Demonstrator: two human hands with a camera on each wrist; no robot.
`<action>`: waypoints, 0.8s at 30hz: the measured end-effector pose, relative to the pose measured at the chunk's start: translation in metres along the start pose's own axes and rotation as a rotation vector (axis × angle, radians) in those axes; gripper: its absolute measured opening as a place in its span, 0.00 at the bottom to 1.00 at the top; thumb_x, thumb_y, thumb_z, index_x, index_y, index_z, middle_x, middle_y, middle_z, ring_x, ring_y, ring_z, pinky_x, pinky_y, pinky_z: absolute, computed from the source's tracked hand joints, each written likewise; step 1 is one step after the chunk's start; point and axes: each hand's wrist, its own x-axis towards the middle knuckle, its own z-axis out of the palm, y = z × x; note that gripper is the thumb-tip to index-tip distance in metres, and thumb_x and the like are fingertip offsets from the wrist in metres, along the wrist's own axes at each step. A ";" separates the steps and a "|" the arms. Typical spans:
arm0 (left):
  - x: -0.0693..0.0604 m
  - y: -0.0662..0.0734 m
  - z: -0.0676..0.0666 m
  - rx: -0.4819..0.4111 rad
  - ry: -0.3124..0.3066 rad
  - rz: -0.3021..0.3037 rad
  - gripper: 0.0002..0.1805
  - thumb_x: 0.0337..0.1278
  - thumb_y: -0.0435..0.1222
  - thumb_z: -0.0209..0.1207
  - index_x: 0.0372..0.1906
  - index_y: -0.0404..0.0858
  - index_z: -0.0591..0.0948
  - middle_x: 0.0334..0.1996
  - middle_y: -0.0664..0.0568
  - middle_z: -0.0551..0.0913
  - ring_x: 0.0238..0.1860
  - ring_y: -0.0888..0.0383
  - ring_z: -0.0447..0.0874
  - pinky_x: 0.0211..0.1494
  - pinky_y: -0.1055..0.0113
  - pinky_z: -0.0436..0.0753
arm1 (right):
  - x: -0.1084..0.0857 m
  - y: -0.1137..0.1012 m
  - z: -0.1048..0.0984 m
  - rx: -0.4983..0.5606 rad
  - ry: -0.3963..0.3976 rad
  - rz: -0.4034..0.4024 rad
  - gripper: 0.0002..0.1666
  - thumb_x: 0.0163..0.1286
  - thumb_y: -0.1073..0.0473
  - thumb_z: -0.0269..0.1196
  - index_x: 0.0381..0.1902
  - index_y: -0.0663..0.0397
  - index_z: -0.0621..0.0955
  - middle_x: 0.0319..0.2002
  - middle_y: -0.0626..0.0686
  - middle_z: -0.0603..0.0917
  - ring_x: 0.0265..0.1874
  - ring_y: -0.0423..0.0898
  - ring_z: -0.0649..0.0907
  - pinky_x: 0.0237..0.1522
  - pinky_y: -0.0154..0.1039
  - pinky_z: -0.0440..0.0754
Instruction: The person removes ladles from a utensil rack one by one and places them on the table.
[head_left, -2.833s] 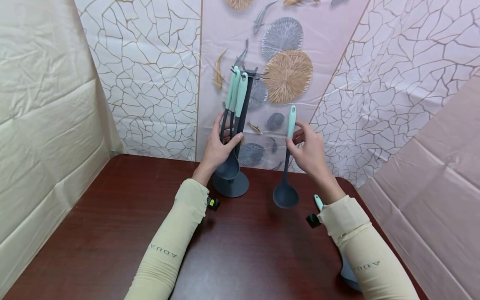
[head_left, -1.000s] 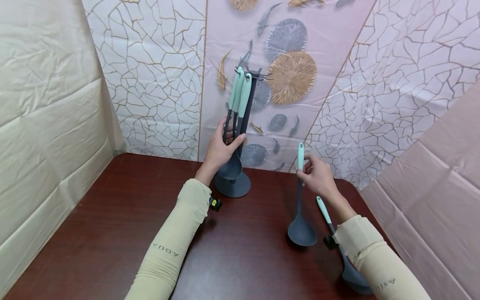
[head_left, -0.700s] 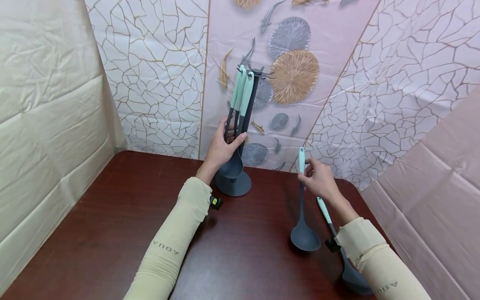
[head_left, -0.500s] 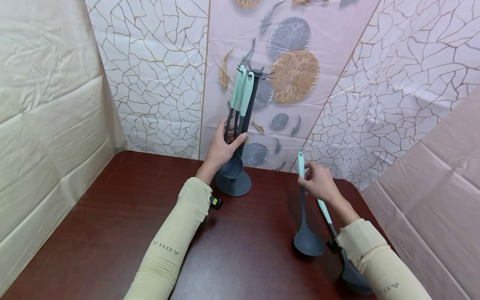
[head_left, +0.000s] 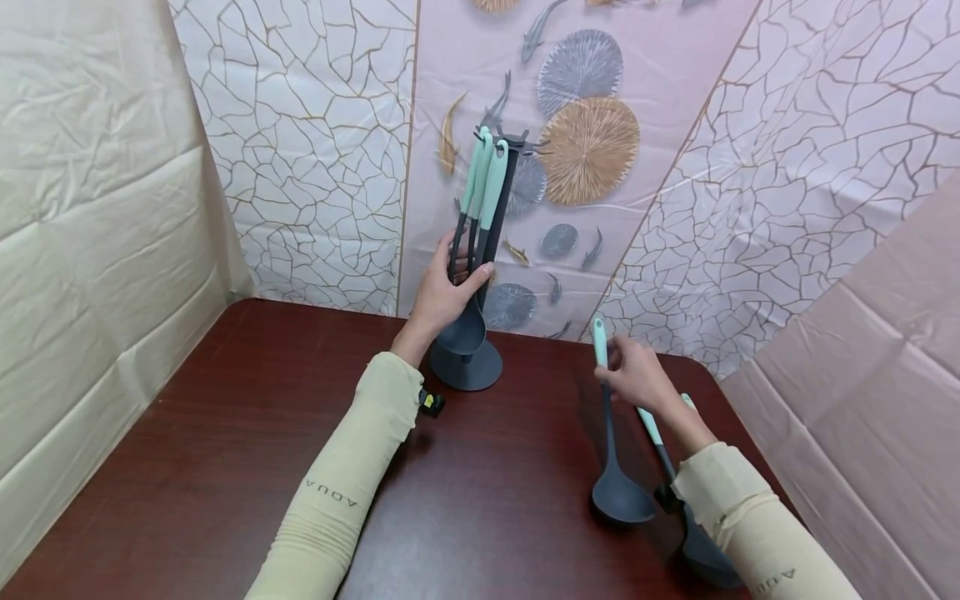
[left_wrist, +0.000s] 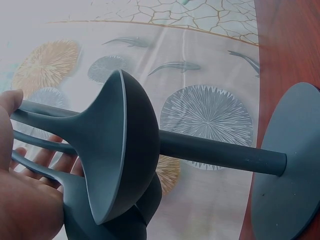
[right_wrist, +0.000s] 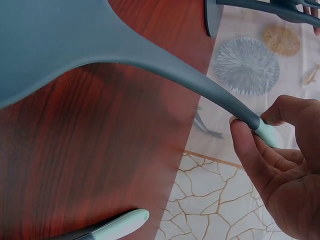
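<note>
One upright dark stand [head_left: 480, 377] at the back of the worktop [head_left: 450, 500]. Three mint-handled utensils [head_left: 492, 187] hanging on it, the left hand [head_left: 442, 296] with its fingers curled round them. One ladle [head_left: 622, 497], handle pinched in the right hand's [head_left: 636, 375] fingers, bowl low, contact unclear. Two further mint handles [head_left: 649, 427] near the right forearm [head_left: 738, 500].

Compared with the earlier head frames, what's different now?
The right hand, pinching the ladle, has moved it down and rightward, away from the stand, close to the table; contact is unclear. Nothing was visibly grabbed or released. Unchanged: the left hand holds the hanging utensils, and the other utensil lies at right.
</note>
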 end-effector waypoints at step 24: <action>-0.001 0.002 -0.001 -0.015 -0.001 0.002 0.44 0.68 0.54 0.68 0.83 0.54 0.62 0.65 0.44 0.78 0.61 0.49 0.84 0.64 0.50 0.82 | -0.008 0.007 0.016 0.007 -0.238 0.111 0.29 0.74 0.66 0.65 0.67 0.77 0.71 0.38 0.63 0.82 0.24 0.55 0.88 0.28 0.50 0.90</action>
